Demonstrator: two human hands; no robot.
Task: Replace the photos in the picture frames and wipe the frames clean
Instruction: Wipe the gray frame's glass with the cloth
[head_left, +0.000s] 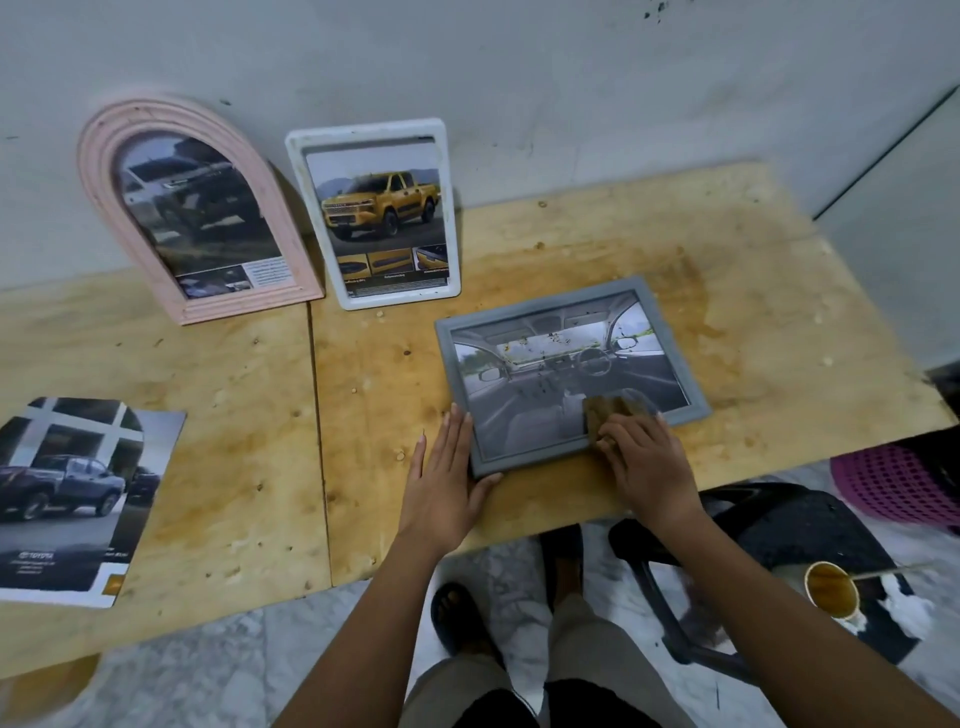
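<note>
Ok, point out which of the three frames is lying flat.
The grey frame, flat on the table under both hands; the pink arched frame and white frame lean against the wall.

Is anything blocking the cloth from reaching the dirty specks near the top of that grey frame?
Nothing visible does. The right hand presses the brown cloth on the grey frame; open glass lies between it and the specks.

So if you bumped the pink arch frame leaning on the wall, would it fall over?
Probably. The pink arch frame only leans tilted against the wall, so a nudge could slide its foot out on the wooden table. It looks rigid, so it would likely topple in one piece.
</note>
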